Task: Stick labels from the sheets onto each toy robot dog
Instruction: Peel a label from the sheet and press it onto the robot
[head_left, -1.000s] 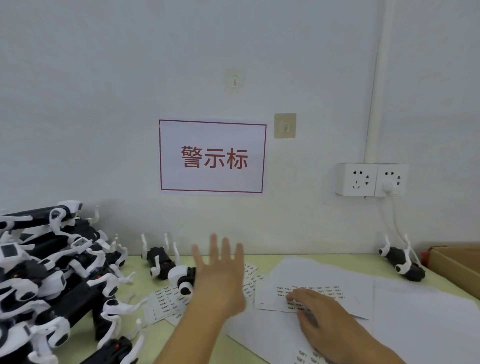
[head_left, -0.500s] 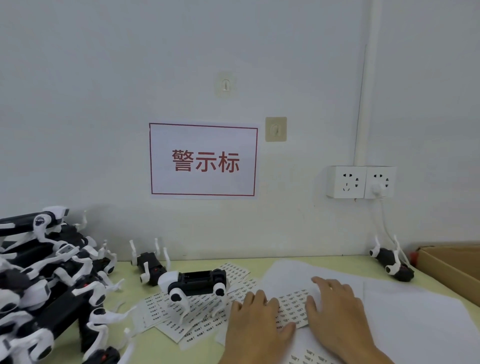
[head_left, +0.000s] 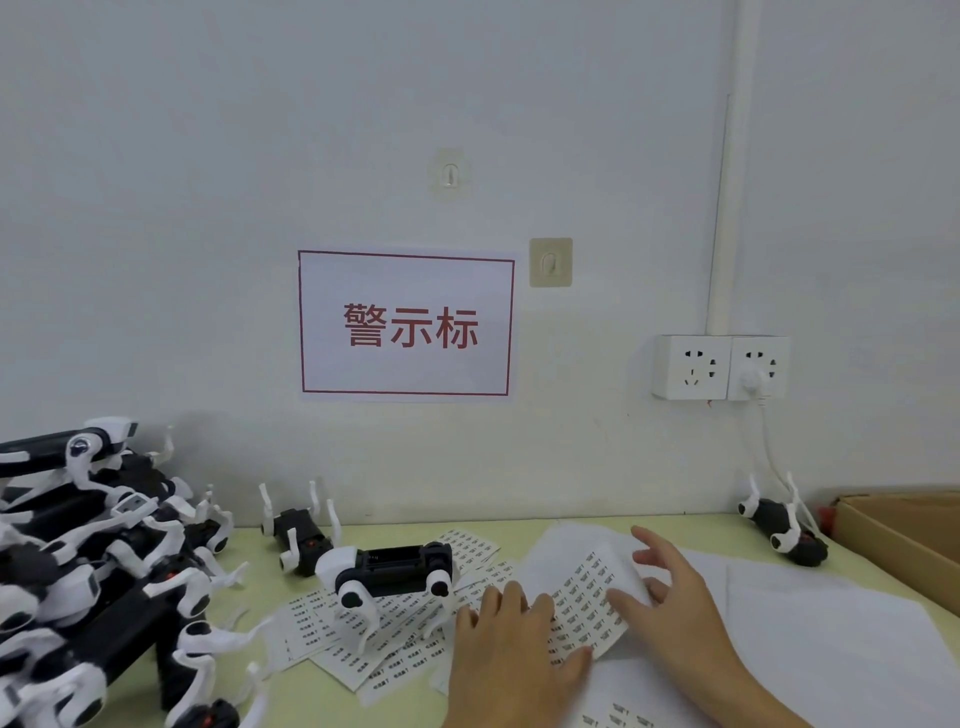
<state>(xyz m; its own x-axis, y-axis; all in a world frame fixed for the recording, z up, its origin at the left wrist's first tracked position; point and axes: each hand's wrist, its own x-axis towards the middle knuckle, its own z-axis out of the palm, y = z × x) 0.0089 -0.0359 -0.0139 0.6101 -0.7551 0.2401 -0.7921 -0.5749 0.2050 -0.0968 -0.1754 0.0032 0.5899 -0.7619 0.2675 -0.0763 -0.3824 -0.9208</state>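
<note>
Labels on the white printed sheet (head_left: 589, 603) sit under our hands, near centre: left hand (head_left: 511, 649) flat with straight fingers, right hand (head_left: 675, 597) lifting its edge; peeling carelessly could tear one.

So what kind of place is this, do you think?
Probably a small assembly or packing workstation: a pile of toy robot dogs on the table, scattered label sheets, and a cardboard box at the right.

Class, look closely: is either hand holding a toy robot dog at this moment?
No: the left hand and right hand are both on a label sheet, while the nearest toy robot dog stands apart, untouched.
</note>
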